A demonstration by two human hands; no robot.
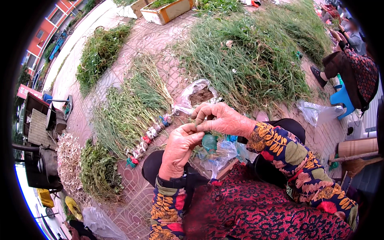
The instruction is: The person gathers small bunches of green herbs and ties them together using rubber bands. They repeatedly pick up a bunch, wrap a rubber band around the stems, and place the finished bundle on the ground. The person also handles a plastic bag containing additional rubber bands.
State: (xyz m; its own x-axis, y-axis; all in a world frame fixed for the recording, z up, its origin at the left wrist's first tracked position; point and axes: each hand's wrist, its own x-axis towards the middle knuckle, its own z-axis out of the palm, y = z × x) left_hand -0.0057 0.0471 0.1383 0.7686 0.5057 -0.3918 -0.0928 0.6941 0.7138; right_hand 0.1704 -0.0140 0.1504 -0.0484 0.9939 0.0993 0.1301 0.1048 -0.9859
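My left hand (pixel 179 149) and my right hand (pixel 224 120) meet in front of my lap, fingertips pinched together. A small, rounded green-wrapped bundle (pixel 209 143) hangs just under my right fingers, beside my left thumb. Whatever lies between the left fingertips is too small to make out. Beyond my hands, an open clear plastic bag (pixel 188 96) holds brown soil (pixel 201 96). To the left, a row of wrapped root ends (pixel 145 141) in white, red, blue and green finishes off a pile of cut green plants (pixel 120 108). Crumpled clear and blue plastic (pixel 220 152) lies below the bundle.
A large heap of long grass-like stems (pixel 248 60) spreads ahead. Leafy piles (pixel 100 170) and pale dried strips (pixel 71 168) lie left. A foam box (pixel 168 11) stands at the back. On the right, a person (pixel 352 72) sits on a blue stool (pixel 342 98), near a clear bag (pixel 320 113).
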